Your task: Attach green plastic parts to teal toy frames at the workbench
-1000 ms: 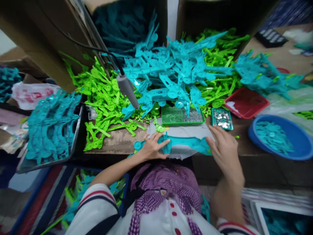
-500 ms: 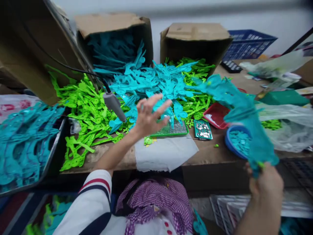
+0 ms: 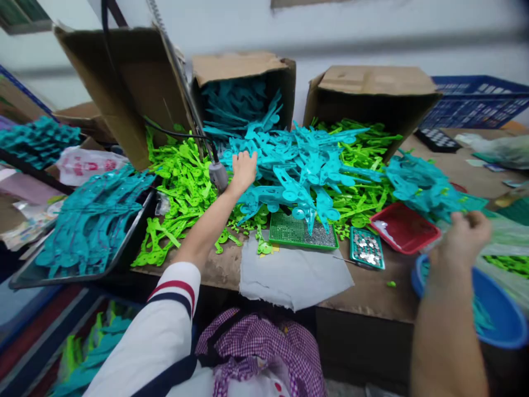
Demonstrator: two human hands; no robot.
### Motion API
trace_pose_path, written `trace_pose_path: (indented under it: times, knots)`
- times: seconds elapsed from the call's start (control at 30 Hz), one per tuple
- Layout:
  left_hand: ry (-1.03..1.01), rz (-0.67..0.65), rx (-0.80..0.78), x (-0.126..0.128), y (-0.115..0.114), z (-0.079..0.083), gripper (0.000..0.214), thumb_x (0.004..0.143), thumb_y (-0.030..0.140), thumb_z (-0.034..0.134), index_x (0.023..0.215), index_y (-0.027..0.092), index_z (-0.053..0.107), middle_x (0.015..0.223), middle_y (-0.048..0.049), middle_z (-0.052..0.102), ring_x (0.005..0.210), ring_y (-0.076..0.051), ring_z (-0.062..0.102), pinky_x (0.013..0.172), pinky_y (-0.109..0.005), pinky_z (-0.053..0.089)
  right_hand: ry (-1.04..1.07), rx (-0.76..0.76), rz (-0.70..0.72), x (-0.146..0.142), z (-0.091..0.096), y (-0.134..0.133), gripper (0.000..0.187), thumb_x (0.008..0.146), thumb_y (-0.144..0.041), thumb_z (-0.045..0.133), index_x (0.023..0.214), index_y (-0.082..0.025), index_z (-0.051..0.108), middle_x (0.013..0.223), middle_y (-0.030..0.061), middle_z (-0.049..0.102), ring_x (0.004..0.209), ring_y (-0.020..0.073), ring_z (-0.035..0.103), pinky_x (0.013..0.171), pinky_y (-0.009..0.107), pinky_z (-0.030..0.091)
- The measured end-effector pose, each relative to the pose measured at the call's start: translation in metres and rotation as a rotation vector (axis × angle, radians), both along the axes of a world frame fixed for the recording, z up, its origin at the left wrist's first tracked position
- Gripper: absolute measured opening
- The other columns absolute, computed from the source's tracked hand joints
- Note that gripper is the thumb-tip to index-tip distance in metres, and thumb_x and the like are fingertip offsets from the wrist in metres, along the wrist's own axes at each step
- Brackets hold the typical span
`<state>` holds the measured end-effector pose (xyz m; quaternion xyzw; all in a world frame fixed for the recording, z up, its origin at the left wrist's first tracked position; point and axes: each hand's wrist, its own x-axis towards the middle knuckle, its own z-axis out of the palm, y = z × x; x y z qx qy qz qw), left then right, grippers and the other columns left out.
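Note:
My left hand (image 3: 243, 170) reaches forward and rests on the heap of teal plastic parts (image 3: 297, 165) spilling from a cardboard box (image 3: 243, 69); its fingers curl over a piece at the heap's left edge. My right hand (image 3: 465, 234) is far to the right, fingers bent and pinched at the stack of teal parts (image 3: 421, 184) beside the red tray (image 3: 403, 226), just above the blue bowl (image 3: 491, 309). A grey cloth (image 3: 293, 273) lies at the table's near edge with nothing on it.
Green parts (image 3: 177, 187) cover the table's left side and spill from a second box (image 3: 372, 91). A grey tool on a black cable (image 3: 217, 175) hangs by my left hand. A green tray (image 3: 301, 230) and a small tray of metal discs (image 3: 366, 248) sit mid-table. A dark tray of teal parts (image 3: 91, 220) lies left.
The teal piece that lay on the cloth was lifted by my right hand and carried to the stack at the right. My left hand rose from the cloth and reached into the teal heap.

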<state>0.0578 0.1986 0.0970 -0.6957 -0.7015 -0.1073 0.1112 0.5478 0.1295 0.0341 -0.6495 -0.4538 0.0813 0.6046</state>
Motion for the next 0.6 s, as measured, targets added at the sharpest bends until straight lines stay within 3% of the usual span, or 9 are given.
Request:
trace_pose_path:
  times: [0.03,0.07,0.13,0.27,0.37,0.47,0.6]
  knots:
    - [-0.021,-0.001,0.022,0.0,0.003,0.0,0.045,0.095,0.022,0.047,0.139,0.013,0.052,0.131,-0.0204,0.058,0.127,-0.036,0.05,0.107,-0.049,0.034,0.121,0.062,-0.184,-0.021,-0.011,-0.022,0.033,0.085,-0.052,0.058,0.1,-0.023,0.064,0.109,0.0176,0.066,0.106,0.031,0.063,0.087,0.049,0.047]
    - [-0.05,0.002,0.036,0.001,0.005,0.001,0.041,0.096,0.022,0.047,0.136,0.013,0.055,0.132,-0.0201,0.057,0.127,-0.036,0.049,0.107,-0.049,0.034,0.203,0.037,-0.113,-0.044,-0.022,-0.045,0.03,0.083,-0.048,0.064,0.099,-0.023,0.065,0.111,0.0173,0.067,0.106,0.0307,0.064,0.087,0.047,0.049]
    - [-0.108,0.01,0.055,0.002,0.005,0.002,0.034,0.097,0.02,0.044,0.126,0.015,0.061,0.132,-0.0191,0.057,0.126,-0.036,0.049,0.106,-0.05,0.035,0.226,-0.092,0.177,-0.094,-0.041,-0.088,0.034,0.08,-0.047,0.07,0.105,-0.024,0.068,0.113,0.0127,0.069,0.107,0.0292,0.065,0.093,0.047,0.05]
    - [-0.145,0.057,0.125,0.003,-0.005,-0.001,0.033,0.095,0.016,0.043,0.12,0.018,0.065,0.131,-0.0174,0.056,0.125,-0.036,0.049,0.103,-0.053,0.037,0.153,-0.159,0.448,-0.181,-0.055,-0.15,0.032,0.084,-0.05,0.065,0.1,-0.022,0.07,0.106,0.0094,0.068,0.108,0.0277,0.064,0.099,0.05,0.05]
    - [-0.15,0.102,0.172,0.004,-0.015,-0.005,0.033,0.094,0.016,0.048,0.123,0.017,0.063,0.135,-0.0178,0.054,0.133,-0.037,0.042,0.11,-0.057,0.032,0.095,-0.193,0.615,-0.221,-0.048,-0.173,0.023,0.088,-0.048,0.062,0.1,-0.031,0.071,0.112,0.0074,0.066,0.11,0.0281,0.064,0.091,0.047,0.055]
    - [-0.148,0.129,0.187,0.004,-0.022,-0.01,0.037,0.093,0.014,0.048,0.128,0.015,0.059,0.136,-0.0196,0.054,0.136,-0.039,0.04,0.114,-0.062,0.025,0.029,-0.198,0.74,-0.241,-0.036,-0.183,0.018,0.09,-0.046,0.06,0.102,-0.038,0.069,0.112,0.0048,0.067,0.111,0.0292,0.065,0.086,0.047,0.057]
    - [-0.223,0.139,0.133,-0.006,-0.023,-0.019,0.044,0.092,0.01,0.045,0.136,0.01,0.052,0.135,-0.0238,0.054,0.129,-0.039,0.045,0.105,-0.06,0.04,0.019,-0.202,0.782,-0.254,-0.029,-0.189,0.016,0.093,-0.044,0.058,0.1,-0.035,0.068,0.103,0.0046,0.069,0.101,0.0283,0.067,0.086,0.047,0.057]
